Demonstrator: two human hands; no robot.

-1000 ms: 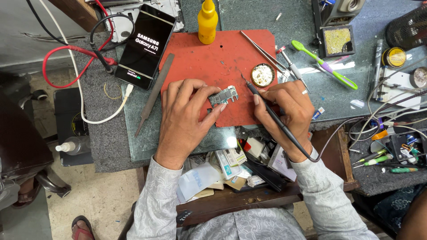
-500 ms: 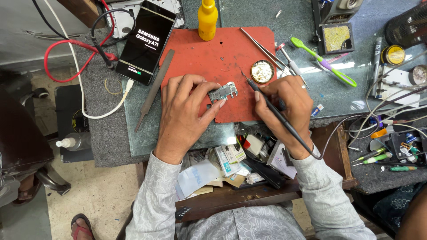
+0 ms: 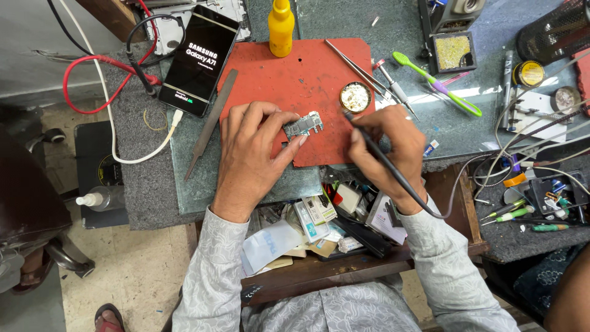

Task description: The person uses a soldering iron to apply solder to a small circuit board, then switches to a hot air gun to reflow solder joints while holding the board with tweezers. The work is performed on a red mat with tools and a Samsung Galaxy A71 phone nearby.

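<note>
In the middle of the frame, on the red mat point(image 3: 307, 74), the left hand point(image 3: 249, 154) pinches the small circuit board point(image 3: 303, 125) while the right hand point(image 3: 387, 141) grips the hot soldering iron point(image 3: 375, 150), which could burn a finger if the board slips.

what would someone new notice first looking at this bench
The red mat mid-bench, where the left hand pinches a small circuit board and the right hand holds a black soldering iron beside it. A lit smartphone lies at the mat's left, a yellow bottle above.
</note>
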